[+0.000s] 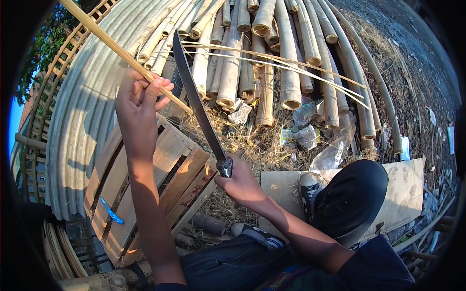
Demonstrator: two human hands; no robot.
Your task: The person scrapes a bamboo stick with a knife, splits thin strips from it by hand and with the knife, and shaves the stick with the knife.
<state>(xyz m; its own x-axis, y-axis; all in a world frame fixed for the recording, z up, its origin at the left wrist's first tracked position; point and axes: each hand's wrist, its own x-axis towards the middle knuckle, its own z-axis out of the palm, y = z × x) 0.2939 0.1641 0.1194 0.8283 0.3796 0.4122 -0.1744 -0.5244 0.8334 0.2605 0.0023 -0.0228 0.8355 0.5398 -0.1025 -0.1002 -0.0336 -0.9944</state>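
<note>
Nearest you, toward 6 o'clock, your dark trousers (pixel 218 266) fold across the bottom of the view, one knee raised at 4 o'clock. Below that knee a shoe (pixel 310 194) rests on a flat cardboard sheet (pixel 403 186), which probably keeps you off the straw and litter.

Close to centre, your right hand (pixel 241 182) is closed around the handle of a long dark knife (pixel 208 128), its blade rising toward 11 o'clock. That full grip seems meant to keep the blade steady. At 10 o'clock your left hand (pixel 141 99) is partly closed, pinching a bamboo strip (pixel 109 42) between thumb and fingers near its lower end, perhaps so the strip can be turned easily. The strip runs up to 11 o'clock; its lower end reaches the blade, though you cannot tell whether they touch.

At 8 o'clock a slatted wooden crate (pixel 187 169) sits tilted beneath your left forearm, a small blue object (pixel 112 212) lying on it.

Farther off, thin strips (pixel 340 80) lie across the bamboo poles (pixel 291 85) at 12 to 1 o'clock, likely so they stay off the ground. Corrugated sheeting (pixel 80 121) stands at 9 to 10 o'clock, lattice (pixel 41 104) beyond it.
</note>
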